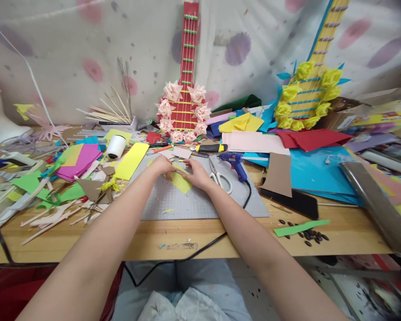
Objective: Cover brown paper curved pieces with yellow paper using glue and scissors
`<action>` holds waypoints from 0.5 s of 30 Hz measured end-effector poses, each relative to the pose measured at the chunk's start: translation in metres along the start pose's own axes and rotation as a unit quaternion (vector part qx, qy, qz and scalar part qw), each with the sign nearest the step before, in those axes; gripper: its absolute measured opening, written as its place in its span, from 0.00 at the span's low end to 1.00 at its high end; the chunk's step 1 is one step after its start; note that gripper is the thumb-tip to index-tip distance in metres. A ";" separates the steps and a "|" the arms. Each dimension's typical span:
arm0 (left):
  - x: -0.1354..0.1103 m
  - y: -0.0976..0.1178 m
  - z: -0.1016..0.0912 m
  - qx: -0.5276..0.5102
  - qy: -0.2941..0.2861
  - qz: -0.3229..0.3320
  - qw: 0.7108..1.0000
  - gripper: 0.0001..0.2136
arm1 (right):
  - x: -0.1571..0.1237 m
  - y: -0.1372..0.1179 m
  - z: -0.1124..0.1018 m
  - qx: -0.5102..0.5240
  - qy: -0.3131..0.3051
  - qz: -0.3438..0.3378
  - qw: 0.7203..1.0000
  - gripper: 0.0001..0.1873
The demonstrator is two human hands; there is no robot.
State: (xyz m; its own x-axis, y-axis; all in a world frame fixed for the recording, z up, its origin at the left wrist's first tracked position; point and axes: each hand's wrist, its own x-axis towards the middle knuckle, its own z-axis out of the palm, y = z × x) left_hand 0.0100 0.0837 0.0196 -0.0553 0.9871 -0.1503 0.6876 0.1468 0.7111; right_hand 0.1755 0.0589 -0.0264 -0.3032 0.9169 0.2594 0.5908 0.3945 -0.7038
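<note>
A piece of yellow paper [181,183] lies on the grey cutting mat [173,209], under the fingers of both hands. My left hand [163,166] is closed at its upper left side, fingers bent down onto it. From the right, my right hand [198,175] grips it with curled fingers. A thin brownish strip or edge runs between the fingertips; I cannot make out what it is. Just right of my right hand are scissors [224,182] with pale handles. Beyond them a blue hot glue gun [235,165] lies on the mat.
Behind the mat stands a red paper guitar [189,104] with pink flowers; a yellow one [307,96] leans at right. Paper scraps [67,191] cover the left side. A yellow-black utility knife [211,148], black phone [290,201] and black beads [309,236] lie around. The glue gun's cord crosses the front edge.
</note>
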 end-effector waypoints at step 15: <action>-0.043 0.009 -0.014 -0.268 -0.116 0.055 0.955 0.17 | 0.000 -0.017 -0.011 0.314 -0.032 0.078 0.946 0.19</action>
State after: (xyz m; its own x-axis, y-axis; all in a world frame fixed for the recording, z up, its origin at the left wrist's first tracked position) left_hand 0.0088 0.0438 0.0419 0.2001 0.9669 -0.1581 0.2066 0.1160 0.9715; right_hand 0.1735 0.0525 -0.0075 -0.3057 0.9475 0.0939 0.0781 0.1233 -0.9893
